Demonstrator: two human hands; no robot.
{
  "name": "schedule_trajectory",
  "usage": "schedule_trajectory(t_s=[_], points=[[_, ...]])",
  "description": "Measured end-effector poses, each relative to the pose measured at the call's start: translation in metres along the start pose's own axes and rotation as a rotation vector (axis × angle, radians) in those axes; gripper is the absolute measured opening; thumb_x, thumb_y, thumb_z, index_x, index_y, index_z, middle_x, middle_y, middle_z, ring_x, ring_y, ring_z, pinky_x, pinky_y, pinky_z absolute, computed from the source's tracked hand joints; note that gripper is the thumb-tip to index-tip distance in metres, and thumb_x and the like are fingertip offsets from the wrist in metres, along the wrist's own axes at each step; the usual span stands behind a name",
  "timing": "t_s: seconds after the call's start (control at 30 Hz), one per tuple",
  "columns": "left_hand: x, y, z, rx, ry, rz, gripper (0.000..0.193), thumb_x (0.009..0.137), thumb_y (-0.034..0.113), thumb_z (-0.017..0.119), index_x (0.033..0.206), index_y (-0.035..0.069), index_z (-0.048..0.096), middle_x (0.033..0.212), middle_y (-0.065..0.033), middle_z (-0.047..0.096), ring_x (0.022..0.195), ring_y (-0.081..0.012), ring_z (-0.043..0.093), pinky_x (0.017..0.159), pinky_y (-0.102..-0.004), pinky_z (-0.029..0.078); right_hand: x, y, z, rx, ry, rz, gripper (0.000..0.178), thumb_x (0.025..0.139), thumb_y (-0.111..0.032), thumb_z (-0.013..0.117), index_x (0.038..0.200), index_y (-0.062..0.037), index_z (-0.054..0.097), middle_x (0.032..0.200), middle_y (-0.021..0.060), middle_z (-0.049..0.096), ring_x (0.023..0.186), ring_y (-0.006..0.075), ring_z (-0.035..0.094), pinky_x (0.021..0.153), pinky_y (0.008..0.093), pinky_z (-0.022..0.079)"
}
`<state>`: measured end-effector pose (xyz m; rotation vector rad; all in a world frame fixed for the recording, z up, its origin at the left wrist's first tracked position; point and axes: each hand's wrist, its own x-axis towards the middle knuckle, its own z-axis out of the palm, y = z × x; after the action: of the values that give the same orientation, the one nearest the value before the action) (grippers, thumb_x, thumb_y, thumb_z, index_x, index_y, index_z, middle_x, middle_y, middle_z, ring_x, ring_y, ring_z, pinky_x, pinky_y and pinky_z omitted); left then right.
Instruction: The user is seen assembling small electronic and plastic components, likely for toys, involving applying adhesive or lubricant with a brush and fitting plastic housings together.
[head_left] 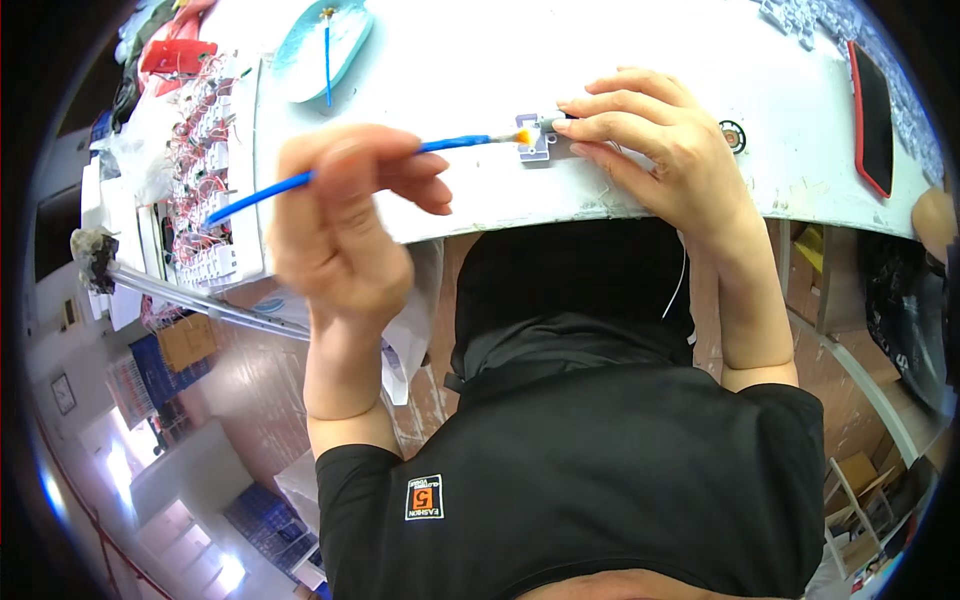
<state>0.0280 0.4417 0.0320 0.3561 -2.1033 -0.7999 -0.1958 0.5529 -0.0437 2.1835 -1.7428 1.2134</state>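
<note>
My left hand (345,220), slightly blurred, is closed around a thin paintbrush (455,144) with a blue handle. The brush points right, and its yellow-orange bristles meet a small pale plastic housing (535,152) lying on the white table near its front edge. From the right, my right hand (660,135) reaches in with its fingertips closed on a small grey cylindrical part (550,125) at the top of the housing. My fingers hide some of that part. A small round black-rimmed piece (733,137) lies beside my right wrist.
A turquoise dish (290,75) holds a second blue brush (327,65) at the back left. Assembled white units with red wires (205,160) crowd the table's left side. At the right lie a red-cased phone (873,120) and many small grey parts (835,22). Another person's skin (934,222) shows at the right edge.
</note>
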Motion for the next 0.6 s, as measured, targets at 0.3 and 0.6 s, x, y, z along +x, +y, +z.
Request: schedule_trajectory(t_s=[0.3,0.6], points=[[-0.005,-0.012,0.018,-0.017,-0.058,0.008,0.024,0.107,0.015,0.051,0.102,-0.006,0.059,0.086,-0.0118,0.068,0.066,-0.0154,0.069,0.06,-0.0277,0.06,-0.003,0.0,0.002,-0.019,0.011,-0.015,0.016,0.084,-0.019,0.076,0.097,-0.0095,0.076,0.105,0.0016,0.073,0.106,0.0207,0.064,0.094,0.0345,0.051],[-0.005,-0.004,0.015,0.085,-0.071,0.002,0.022,0.107,0.013,0.052,0.102,-0.006,0.06,0.086,-0.0119,0.069,0.066,-0.0155,0.069,0.059,-0.0275,0.059,-0.003,0.002,0.003,-0.049,0.011,-0.022,0.017,0.085,-0.021,0.075,0.098,-0.0099,0.075,0.104,0.001,0.073,0.105,0.02,0.064,0.095,0.0348,0.05]])
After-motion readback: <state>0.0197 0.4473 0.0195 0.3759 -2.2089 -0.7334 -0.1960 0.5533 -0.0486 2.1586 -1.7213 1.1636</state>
